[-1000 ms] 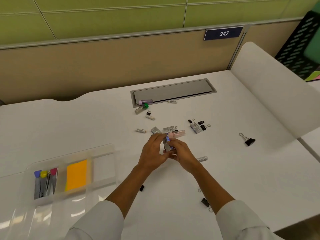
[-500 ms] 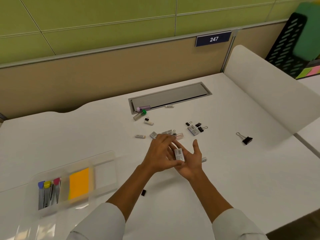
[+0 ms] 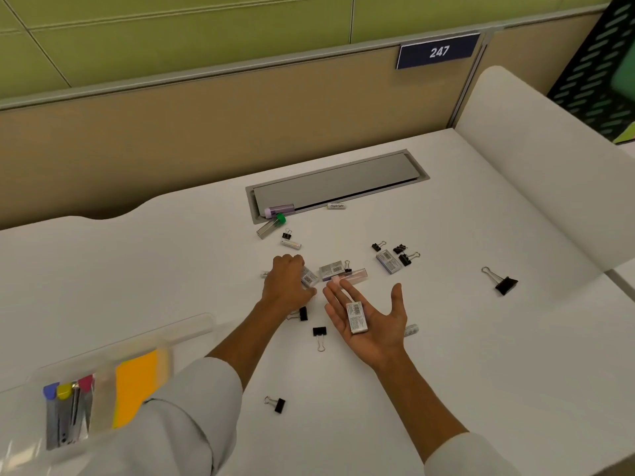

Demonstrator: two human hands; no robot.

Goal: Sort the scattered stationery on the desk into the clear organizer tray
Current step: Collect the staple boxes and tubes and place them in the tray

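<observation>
My right hand (image 3: 372, 321) lies palm up over the desk with a small white staple box (image 3: 356, 318) resting on its flat palm, fingers spread. My left hand (image 3: 286, 283) reaches palm down onto another small barcoded box (image 3: 310, 278) on the desk, fingers curled over it. More small boxes (image 3: 332, 269) (image 3: 388, 261) and a pink-capped lead tube (image 3: 352, 275) lie just beyond. The clear organizer tray (image 3: 192, 333) sits at the lower left, holding colour-capped tubes (image 3: 68, 407) and an orange sticky pad (image 3: 135, 386).
Black binder clips are scattered: a large one (image 3: 503, 284) at right, others (image 3: 319, 333) (image 3: 276, 404) (image 3: 402, 254) near my hands. A green-capped tube (image 3: 271, 225) and a purple tube (image 3: 279, 210) lie by the grey cable hatch (image 3: 338, 182). A white partition (image 3: 549, 173) rises at right.
My hands have parted. The right palm opened flat and drew right with the box on it, while the left hand moved forward and left onto another box on the desk.
</observation>
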